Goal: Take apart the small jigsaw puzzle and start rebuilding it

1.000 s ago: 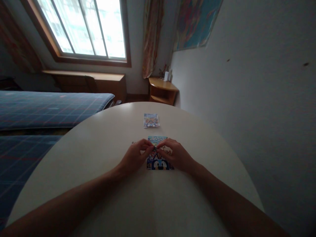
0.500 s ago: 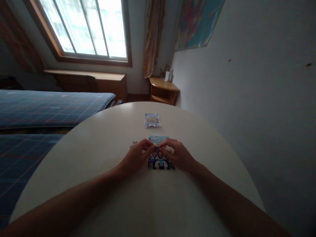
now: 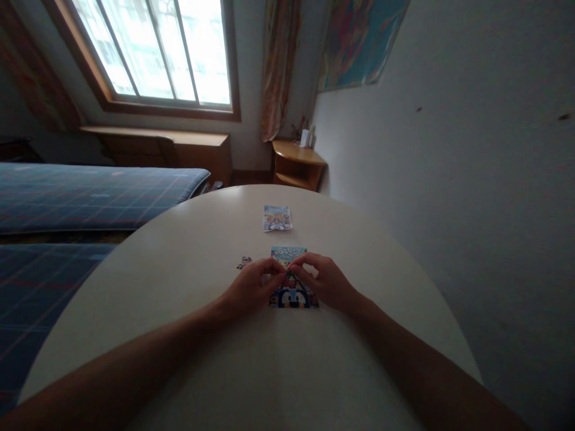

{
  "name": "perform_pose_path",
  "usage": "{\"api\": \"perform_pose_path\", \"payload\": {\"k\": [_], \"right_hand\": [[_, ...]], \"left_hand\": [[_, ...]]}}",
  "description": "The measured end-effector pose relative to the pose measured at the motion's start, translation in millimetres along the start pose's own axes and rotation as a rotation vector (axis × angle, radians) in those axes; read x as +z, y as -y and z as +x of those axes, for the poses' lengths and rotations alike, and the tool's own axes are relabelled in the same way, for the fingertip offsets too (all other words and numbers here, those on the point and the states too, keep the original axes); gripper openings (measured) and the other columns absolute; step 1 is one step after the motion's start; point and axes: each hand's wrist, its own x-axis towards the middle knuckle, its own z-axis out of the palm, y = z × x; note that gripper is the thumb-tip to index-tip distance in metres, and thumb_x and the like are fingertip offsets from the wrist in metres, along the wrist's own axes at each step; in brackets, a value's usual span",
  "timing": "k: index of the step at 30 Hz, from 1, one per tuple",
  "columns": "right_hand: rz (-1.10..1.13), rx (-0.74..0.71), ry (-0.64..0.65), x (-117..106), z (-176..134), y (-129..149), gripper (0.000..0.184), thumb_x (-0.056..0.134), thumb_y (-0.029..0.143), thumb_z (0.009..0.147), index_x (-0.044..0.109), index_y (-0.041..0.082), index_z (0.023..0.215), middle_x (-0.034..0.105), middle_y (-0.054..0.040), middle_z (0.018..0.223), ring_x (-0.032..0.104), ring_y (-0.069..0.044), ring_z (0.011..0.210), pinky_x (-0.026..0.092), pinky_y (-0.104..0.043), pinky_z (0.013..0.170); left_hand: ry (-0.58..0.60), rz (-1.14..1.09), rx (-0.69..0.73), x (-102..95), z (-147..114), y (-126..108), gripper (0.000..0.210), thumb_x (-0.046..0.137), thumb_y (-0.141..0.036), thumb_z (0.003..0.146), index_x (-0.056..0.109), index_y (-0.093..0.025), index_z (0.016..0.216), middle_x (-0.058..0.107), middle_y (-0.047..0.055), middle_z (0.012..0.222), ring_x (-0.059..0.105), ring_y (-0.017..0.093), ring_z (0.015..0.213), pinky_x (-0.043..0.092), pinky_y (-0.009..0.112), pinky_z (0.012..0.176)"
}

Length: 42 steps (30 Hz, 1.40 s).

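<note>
A colourful cartoon jigsaw puzzle [image 3: 294, 299] lies flat on the white round table, a blue dog face along its near edge and lettering along its far edge. Over its middle my left hand [image 3: 260, 280] and my right hand [image 3: 326, 281] meet fingertip to fingertip. Thumb and index finger of each are pinched together. A small puzzle piece appears to be at the right fingertips; what the left ones hold is hidden. Just beyond my left hand lie several loose puzzle pieces [image 3: 244, 262]. My fingers cover the centre of the puzzle.
A small printed picture packet [image 3: 277, 219] lies farther back on the table [image 3: 179, 257]. To the left is a bed with a blue plaid mattress [image 3: 90, 197]. A wooden corner shelf [image 3: 299, 154] stands past the far table edge, and a wall [image 3: 449, 179] runs along the right.
My left hand has shifted slightly right and down, uncovering more of the loose pieces. The dark piece seen between both hands' fingertips is now mostly hidden. My right hand has barely moved.
</note>
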Motion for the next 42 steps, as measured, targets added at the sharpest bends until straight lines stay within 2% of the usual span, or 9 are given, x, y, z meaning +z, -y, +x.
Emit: {"api": "perform_pose_path", "payload": {"k": [3, 8, 13, 18, 29, 35, 37, 39, 42], "right_hand": [[0.049, 0.043, 0.006, 1.0, -0.1, 1.5, 0.019, 0.060, 0.035, 0.092, 0.072, 0.022, 0.094, 0.075, -0.0031, 0.088, 0.069, -0.018, 0.082, 0.052, -0.026, 0.066], [0.122, 0.049, -0.009, 2.4, -1.0, 2.0, 0.023, 0.060, 0.032, 0.090, 0.069, 0.022, 0.109, 0.076, -0.0038, 0.094, 0.071, -0.018, 0.084, 0.055, -0.026, 0.066], [0.126, 0.064, -0.011, 1.4, -0.9, 3.7, 0.021, 0.061, 0.034, 0.089, 0.070, 0.020, 0.103, 0.076, -0.0050, 0.094, 0.072, -0.018, 0.080, 0.055, -0.026, 0.060], [0.102, 0.048, -0.031, 0.6, 1.0, 2.9, 0.018, 0.061, 0.030, 0.089, 0.073, 0.021, 0.099, 0.077, -0.0049, 0.095, 0.072, -0.019, 0.089, 0.056, -0.028, 0.073], [0.088, 0.055, -0.027, -4.1, 0.6, 4.3, 0.020, 0.061, 0.032, 0.089, 0.074, 0.022, 0.102, 0.076, -0.0048, 0.097, 0.071, -0.020, 0.090, 0.057, -0.030, 0.072], [0.047, 0.022, -0.043, -6.9, 1.4, 2.7, 0.018, 0.062, 0.028, 0.089, 0.074, 0.022, 0.101, 0.077, -0.0043, 0.096, 0.071, -0.019, 0.089, 0.055, -0.031, 0.081], [0.023, 0.010, -0.055, -9.9, 1.8, -0.5, 0.017, 0.061, 0.027, 0.089, 0.074, 0.022, 0.100, 0.077, -0.0039, 0.096, 0.071, -0.019, 0.089, 0.054, -0.031, 0.082], [-0.018, 0.030, -0.074, -15.0, 2.4, -7.4, 0.018, 0.060, 0.027, 0.089, 0.073, 0.022, 0.100, 0.077, -0.0035, 0.095, 0.070, -0.018, 0.085, 0.054, -0.030, 0.077], [-0.104, 0.133, -0.103, -24.5, 3.7, -23.1, 0.020, 0.060, 0.025, 0.086, 0.073, 0.020, 0.100, 0.076, -0.0033, 0.092, 0.066, -0.015, 0.066, 0.048, -0.025, 0.056]], "left_hand": [[-0.007, 0.101, 0.005, -1.3, 0.1, -1.4, 0.015, 0.057, -0.026, 0.087, 0.064, -0.017, 0.077, 0.071, 0.002, 0.077, 0.066, 0.016, 0.073, 0.051, 0.028, 0.073], [-0.030, 0.014, -0.034, -2.4, 1.0, -2.3, 0.015, 0.054, -0.025, 0.086, 0.059, -0.017, 0.074, 0.069, 0.001, 0.074, 0.064, 0.015, 0.070, 0.050, 0.026, 0.069], [-0.005, 0.014, -0.046, -2.8, 1.3, -1.6, 0.017, 0.054, -0.028, 0.086, 0.059, -0.017, 0.074, 0.069, 0.002, 0.074, 0.063, 0.015, 0.070, 0.049, 0.027, 0.069], [0.018, 0.056, -0.038, -1.3, 0.9, 1.6, 0.018, 0.053, -0.026, 0.087, 0.059, -0.017, 0.073, 0.069, 0.003, 0.074, 0.063, 0.015, 0.070, 0.048, 0.026, 0.067], [0.008, 0.079, -0.014, -0.8, 0.2, 5.3, 0.015, 0.052, -0.024, 0.088, 0.062, -0.017, 0.079, 0.071, 0.002, 0.079, 0.064, 0.016, 0.073, 0.051, 0.027, 0.071], [-0.029, 0.209, 0.012, -0.9, -1.0, 5.5, 0.012, 0.054, -0.020, 0.088, 0.065, -0.018, 0.082, 0.070, 0.003, 0.085, 0.065, 0.018, 0.081, 0.051, 0.033, 0.079], [-0.035, 0.264, 0.053, -1.1, -2.6, 3.2, 0.012, 0.054, -0.021, 0.089, 0.066, -0.019, 0.086, 0.070, 0.004, 0.089, 0.065, 0.020, 0.087, 0.051, 0.036, 0.084], [-0.002, 0.298, 0.146, -1.2, -4.6, 1.1, 0.015, 0.053, -0.019, 0.090, 0.067, -0.020, 0.094, 0.072, 0.005, 0.097, 0.065, 0.021, 0.096, 0.050, 0.038, 0.091], [0.106, 0.350, 0.326, -1.1, -7.5, -0.5, 0.024, 0.054, -0.015, 0.089, 0.067, -0.022, 0.107, 0.071, 0.005, 0.115, 0.061, 0.021, 0.113, 0.045, 0.041, 0.103]]}}
